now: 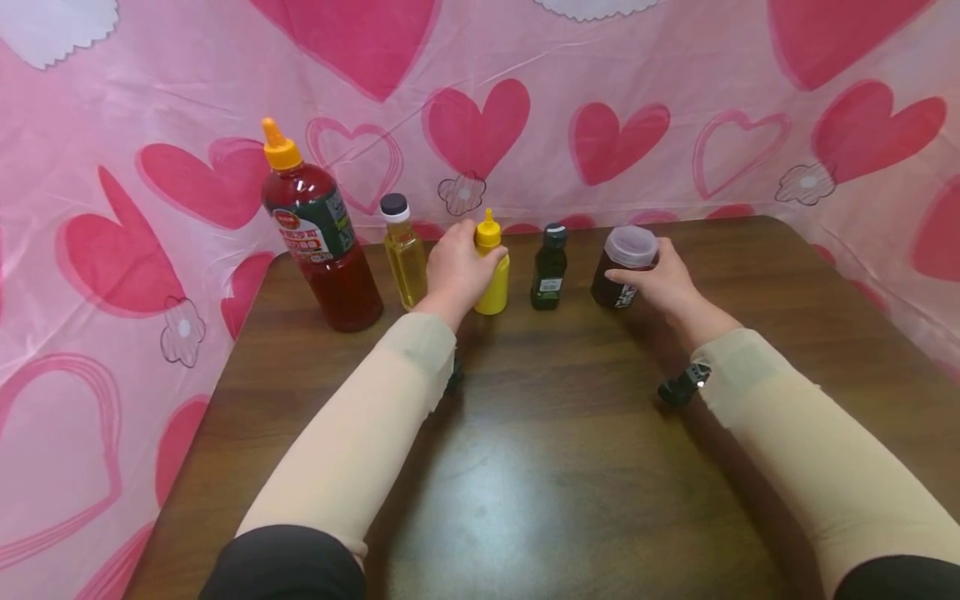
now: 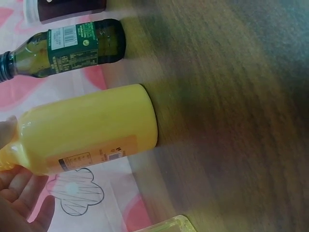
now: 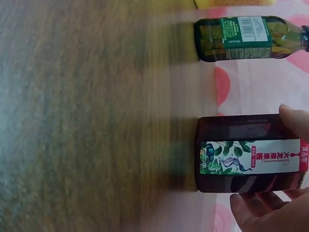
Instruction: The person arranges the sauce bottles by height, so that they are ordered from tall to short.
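Observation:
My left hand point(image 1: 461, 265) is round the upper part of a yellow squeeze bottle point(image 1: 493, 287) with a pointed nozzle, standing upright on the table. In the left wrist view, the thumb lies on one side of the bottle's neck and the fingers on the other. My right hand point(image 1: 662, 279) grips a dark jar point(image 1: 609, 279) with a pale translucent lid, thumb and fingers on opposite sides near its top. A white label point(image 3: 270, 157) with leaves and a bird faces the right wrist camera. Between the hands stands a small dark green bottle point(image 1: 550, 271).
Left of the yellow bottle stand a clear bottle of yellow liquid point(image 1: 406, 258) with a dark cap and a large red sauce bottle point(image 1: 345, 287) with an orange nozzle. Behind the wooden table point(image 1: 540, 467) hangs a pink heart-patterned cloth point(image 1: 555, 50).

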Tool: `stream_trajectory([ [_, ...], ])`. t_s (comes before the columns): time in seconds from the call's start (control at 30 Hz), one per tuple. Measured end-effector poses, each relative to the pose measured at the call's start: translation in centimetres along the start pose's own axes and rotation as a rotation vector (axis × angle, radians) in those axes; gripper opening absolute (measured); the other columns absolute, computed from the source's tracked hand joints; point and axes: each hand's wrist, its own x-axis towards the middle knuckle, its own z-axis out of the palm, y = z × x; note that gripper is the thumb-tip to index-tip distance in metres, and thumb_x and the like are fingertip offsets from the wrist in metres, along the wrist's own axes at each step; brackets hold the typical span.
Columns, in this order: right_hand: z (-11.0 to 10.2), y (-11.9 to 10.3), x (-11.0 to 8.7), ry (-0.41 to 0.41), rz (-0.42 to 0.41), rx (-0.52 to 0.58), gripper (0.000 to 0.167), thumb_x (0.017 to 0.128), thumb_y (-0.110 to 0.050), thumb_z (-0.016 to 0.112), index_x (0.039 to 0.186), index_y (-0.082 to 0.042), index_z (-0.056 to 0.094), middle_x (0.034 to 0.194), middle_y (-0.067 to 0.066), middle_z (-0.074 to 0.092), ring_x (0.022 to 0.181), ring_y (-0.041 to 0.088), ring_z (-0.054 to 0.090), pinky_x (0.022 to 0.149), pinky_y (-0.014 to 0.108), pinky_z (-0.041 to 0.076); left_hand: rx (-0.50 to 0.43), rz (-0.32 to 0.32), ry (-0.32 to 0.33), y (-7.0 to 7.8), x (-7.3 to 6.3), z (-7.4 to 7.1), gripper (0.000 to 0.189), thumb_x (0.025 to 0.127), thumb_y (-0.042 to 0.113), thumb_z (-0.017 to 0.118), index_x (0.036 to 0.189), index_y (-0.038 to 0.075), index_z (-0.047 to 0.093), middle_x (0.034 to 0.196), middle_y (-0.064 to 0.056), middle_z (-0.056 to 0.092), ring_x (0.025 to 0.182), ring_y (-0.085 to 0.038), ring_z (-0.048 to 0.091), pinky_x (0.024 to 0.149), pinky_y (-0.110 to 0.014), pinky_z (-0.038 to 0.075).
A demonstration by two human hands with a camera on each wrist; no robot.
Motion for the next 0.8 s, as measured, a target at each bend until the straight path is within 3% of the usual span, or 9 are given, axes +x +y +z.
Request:
stream_trajectory([
  [0.17,-0.1,0.1,-0.2,-0.008,-0.004,0.019,0.101,0.083,-0.035,0.081,0.153,-0.003,0.015,0.149,0.023,0.031,0.135,0.038,0.032,0.113,0.055,0.026,0.002,-0.005,-0.008,0.1,-0.1,0.0,0.049,0.09,0.046,0.069,0.125,0.015,0.054,0.114,0.0,0.058,0.105,-0.019,0.057,0.101,-0.038,0.046],
  [0.4,-0.3,-0.4,-0.6,0.014,-0.032,0.082,0.1,0.085,-0.026,0.081,0.154,-0.002,0.013,0.143,0.026,0.039,0.127,0.034,0.043,0.105,0.045,0.038,-0.007,-0.002,-0.002,-0.2,-0.3,-0.4,0.048,0.091,0.045,0.069,0.126,0.015,0.054,0.115,0.0,0.058,0.105,-0.019,0.057,0.102,-0.037,0.045],
  [0.53,-0.6,-0.9,-1.4,0.001,-0.021,0.09,0.104,0.085,-0.03,0.08,0.156,-0.004,0.009,0.146,0.027,0.037,0.132,0.035,0.043,0.107,0.046,0.038,-0.02,-0.011,0.003,-0.4,-0.5,-0.6,0.048,0.091,0.045,0.069,0.127,0.016,0.053,0.116,0.002,0.058,0.106,-0.018,0.057,0.103,-0.036,0.044],
  [0.8,-2.7,-0.7,-3.3,0.041,0.017,-0.013,0.108,0.081,-0.048,0.079,0.157,-0.009,0.013,0.153,0.027,0.028,0.14,0.039,0.029,0.111,0.054,0.029,-0.004,0.009,-0.01,-0.1,0.0,-0.1,0.049,0.092,0.044,0.068,0.128,0.013,0.053,0.116,-0.001,0.057,0.106,-0.02,0.057,0.102,-0.038,0.045],
])
